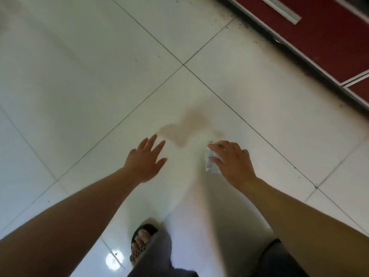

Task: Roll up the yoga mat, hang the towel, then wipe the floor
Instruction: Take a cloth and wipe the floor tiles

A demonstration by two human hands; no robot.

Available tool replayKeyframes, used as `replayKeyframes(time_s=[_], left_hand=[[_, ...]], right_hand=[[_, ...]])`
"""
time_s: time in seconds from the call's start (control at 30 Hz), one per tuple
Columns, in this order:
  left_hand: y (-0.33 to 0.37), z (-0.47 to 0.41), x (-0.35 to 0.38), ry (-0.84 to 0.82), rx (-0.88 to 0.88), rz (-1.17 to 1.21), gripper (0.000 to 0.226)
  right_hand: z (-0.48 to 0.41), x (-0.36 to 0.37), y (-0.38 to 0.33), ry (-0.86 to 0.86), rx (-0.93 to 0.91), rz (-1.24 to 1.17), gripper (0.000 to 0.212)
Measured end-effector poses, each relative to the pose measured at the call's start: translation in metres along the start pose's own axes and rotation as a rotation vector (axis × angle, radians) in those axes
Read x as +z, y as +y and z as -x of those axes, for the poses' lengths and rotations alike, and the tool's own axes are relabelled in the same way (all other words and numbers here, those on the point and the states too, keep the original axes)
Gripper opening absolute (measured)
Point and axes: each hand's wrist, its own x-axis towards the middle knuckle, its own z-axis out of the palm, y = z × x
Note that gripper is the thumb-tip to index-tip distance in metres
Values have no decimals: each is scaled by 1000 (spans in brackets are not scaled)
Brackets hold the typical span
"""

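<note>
A brownish wet stain (186, 124) spreads on the white tiled floor (79, 80) just ahead of both hands. My right hand (232, 161) grips a small folded white wipe (210, 162), held just right of the stain's near end. My left hand (146, 156) hovers with straight spread fingers, holding nothing, its fingertips close to the stain's left edge. No yoga mat or towel is in view.
A dark red cabinet (319, 37) with a metal handle (281, 10) runs along the top right, with dirt specks along its dark base. My sandalled foot (140, 242) and grey trouser leg (159, 254) stand at the bottom centre.
</note>
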Motion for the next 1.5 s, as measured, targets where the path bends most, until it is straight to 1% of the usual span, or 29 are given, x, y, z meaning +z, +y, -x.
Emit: replayKeyframes(time_s=[0.07,0.17,0.33,0.47,0.57,0.67,0.77,0.8,0.93,1.0,1.07,1.13,1.3,1.5], left_hand=[[16,32,-33,-28,-10,27,61],[46,95,-90,-65,21,88,60],[100,214,-216,-95,2,295,61],[142,309,-327,-31,-13,459,61],[171,372,-406,37,-16,548,60],[195,419,-468,131,11,608,58],[211,452,-511,205,9,676,59],[216,462,-522,225,2,690,60],[230,490,-560,321,-10,710,57],[235,499,-575,360,-10,701,57],[238,505,-589,382,-6,690,57],[239,508,-599,404,-6,696,58],[235,512,-614,438,-13,660,58],[210,527,-618,461,-19,681,57]], right_hand=[[32,-39,-19,4,72,-74,37],[85,-110,-48,-50,88,-135,39],[166,-264,-96,-65,120,-102,41],[222,-395,-145,-57,126,-184,41],[258,-484,-175,6,63,-208,41],[283,-557,-195,84,-4,-235,48],[293,-614,-202,150,-31,-241,54],[296,-630,-203,166,-46,-239,53],[296,-684,-205,253,-74,-240,39],[296,-703,-209,301,-91,-253,38],[297,-718,-214,310,-112,-254,38],[296,-728,-217,292,-138,-237,37],[289,-746,-222,338,-194,-196,38],[286,-736,-255,319,-139,-250,36]])
